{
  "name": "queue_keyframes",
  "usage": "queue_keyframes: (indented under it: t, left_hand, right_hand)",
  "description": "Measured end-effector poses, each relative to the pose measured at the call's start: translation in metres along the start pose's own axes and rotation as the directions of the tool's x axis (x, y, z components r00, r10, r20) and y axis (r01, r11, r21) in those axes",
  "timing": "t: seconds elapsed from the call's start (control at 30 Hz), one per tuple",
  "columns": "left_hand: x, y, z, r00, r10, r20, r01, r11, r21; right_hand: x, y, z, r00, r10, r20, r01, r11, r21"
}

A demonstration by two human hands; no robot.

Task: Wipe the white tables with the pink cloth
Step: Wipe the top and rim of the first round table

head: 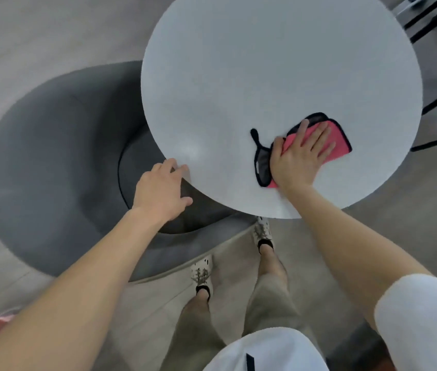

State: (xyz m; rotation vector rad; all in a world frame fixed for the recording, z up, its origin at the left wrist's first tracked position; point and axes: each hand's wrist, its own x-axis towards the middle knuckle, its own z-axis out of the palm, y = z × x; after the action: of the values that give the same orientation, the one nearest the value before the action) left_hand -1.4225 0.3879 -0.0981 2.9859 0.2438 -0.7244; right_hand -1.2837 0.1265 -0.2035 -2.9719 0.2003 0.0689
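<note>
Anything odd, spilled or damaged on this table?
Nothing stands out: the right hand presses the pink cloth on the white table, and the left hand touches its rim.

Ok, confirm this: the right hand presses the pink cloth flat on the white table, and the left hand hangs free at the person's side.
Wrong about the left hand: the head view shows it touching the rim of the white table, not hanging free. The right hand does press the pink cloth flat on that table.
</note>
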Motion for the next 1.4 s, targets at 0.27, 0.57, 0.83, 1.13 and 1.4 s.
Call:
queue_keyframes:
  t: [0.27,0.57,0.83,1.13,1.4]
  left_hand:
    - [-0.033,-0.047,0.009,0.991,-0.003,-0.137,0.022,0.991,0.131]
    - [0.018,0.045,-0.001,0.947,0.211,-0.243,-0.205,0.977,0.052]
    - [0.065,0.119,-0.018,0.95,0.312,0.028,-0.313,0.942,0.124]
    - [0.129,0.177,-0.068,0.968,0.229,0.1,-0.242,0.957,0.16]
    - [0.227,0.245,-0.101,0.98,0.092,0.177,-0.113,0.988,0.11]
  right_hand:
    - [-0.072,-0.148,0.024,0.935,-0.352,0.04,0.351,0.936,0.035]
    - [-0.078,0.021,0.001,0.877,-0.473,-0.079,0.479,0.873,0.093]
    - [0.029,0.181,-0.034,0.984,-0.177,-0.004,0.177,0.984,0.028]
    - [0.081,0.082,-0.031,0.969,-0.244,0.027,0.243,0.969,0.035]
    - [0.052,0.197,-0.041,0.798,-0.601,0.032,0.589,0.791,0.168]
